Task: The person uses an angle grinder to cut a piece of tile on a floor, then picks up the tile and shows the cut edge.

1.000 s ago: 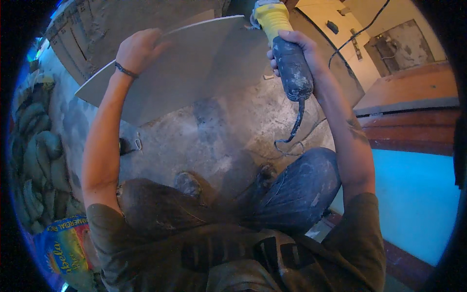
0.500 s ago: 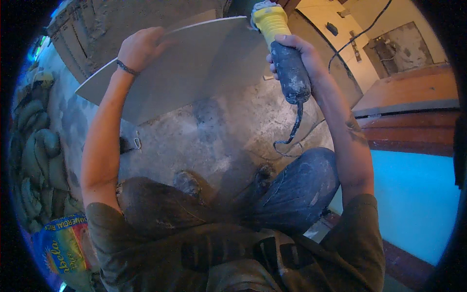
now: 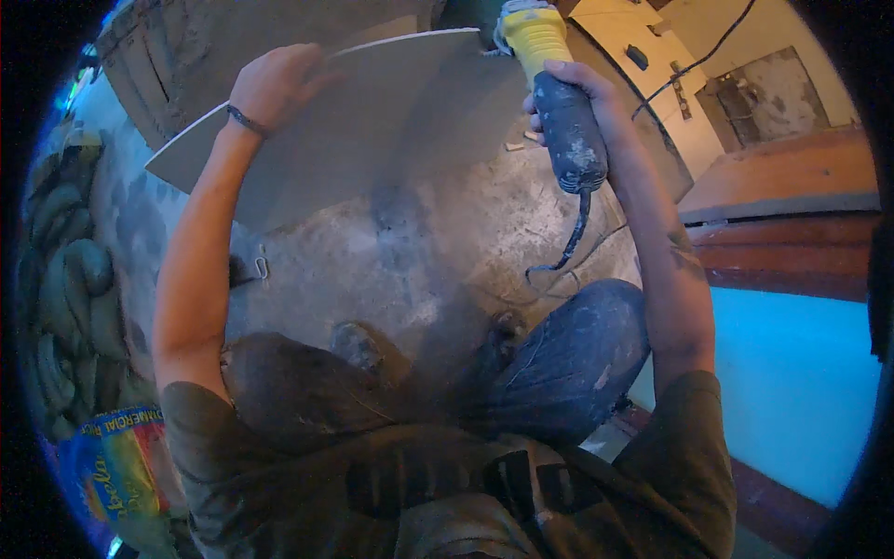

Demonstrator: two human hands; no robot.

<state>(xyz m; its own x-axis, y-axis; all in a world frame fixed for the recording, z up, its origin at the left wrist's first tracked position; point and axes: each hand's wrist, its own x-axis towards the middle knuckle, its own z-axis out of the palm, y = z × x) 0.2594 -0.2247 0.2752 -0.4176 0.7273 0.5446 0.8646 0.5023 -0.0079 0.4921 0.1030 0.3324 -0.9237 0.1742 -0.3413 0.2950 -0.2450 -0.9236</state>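
Note:
My left hand point(image 3: 277, 91) is at the upper edge of a large grey tile point(image 3: 372, 140), with the fingers closed over it; the fingertips are blurred. The tile leans up from the floor, its pale edge curving across the view. In my right hand point(image 3: 589, 98) is a dusty angle grinder point(image 3: 570, 130) with a yellow front and dark body, my thumb along its top. The grinder's head points away from me, just past the tile's right end; its disc is hard to make out. A dark cord point(image 3: 579, 233) hangs from its rear.
Small pale offcuts point(image 3: 526, 140) lie on the dusty concrete floor point(image 3: 410, 252) beside the tile. Dark crumpled sacks point(image 3: 79, 289) and a colourful printed bag point(image 3: 116, 475) sit at left. At right are a wooden ledge point(image 3: 787, 172) and a bright blue panel point(image 3: 792, 382).
My right hand and the grinder have shifted slightly right, beyond the tile's end. Another pale offcut shows on the floor. My left hand stays at the tile's upper edge, shifted very slightly.

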